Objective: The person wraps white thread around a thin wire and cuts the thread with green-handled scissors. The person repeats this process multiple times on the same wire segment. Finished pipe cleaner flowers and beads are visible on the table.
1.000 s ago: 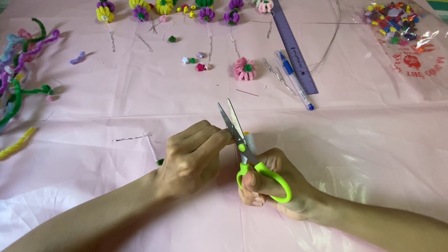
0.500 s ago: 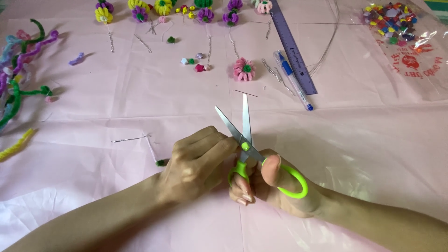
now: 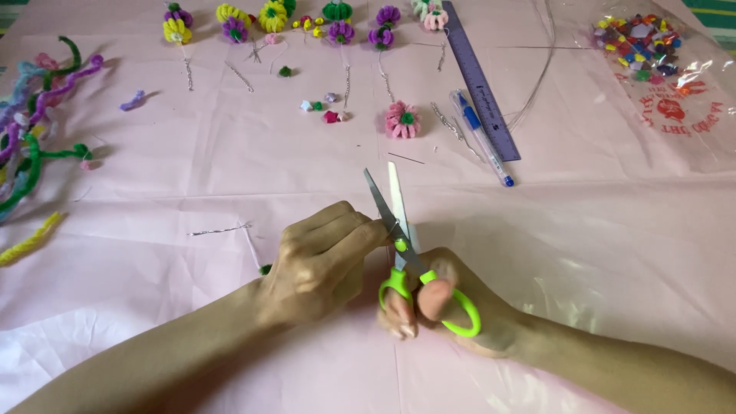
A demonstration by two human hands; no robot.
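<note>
My right hand [image 3: 441, 310] grips green-handled scissors [image 3: 399, 230], whose silver blades stand apart and point away from me. My left hand [image 3: 322, 261] is closed, its fingertips pinching something small and thin right at the blades near the pivot; what it is stays hidden by the fingers. Both hands hover over the pink table cover [image 3: 613, 253] near the front middle.
A pink pipe-cleaner flower [image 3: 402, 119], a row of small flowers [image 3: 272, 15], a ruler [image 3: 479, 80], a blue pen [image 3: 481, 138] and loose beads [image 3: 322, 107] lie farther back. Pipe cleaners [image 3: 34, 130] sprawl at left, a bag of coloured beads [image 3: 648, 46] at right, thin wire pieces [image 3: 218, 229] near my left hand.
The scissor blades went from shut a second ago to apart. They are slightly narrower now than half a second ago. Both hands stay in the same spot.
</note>
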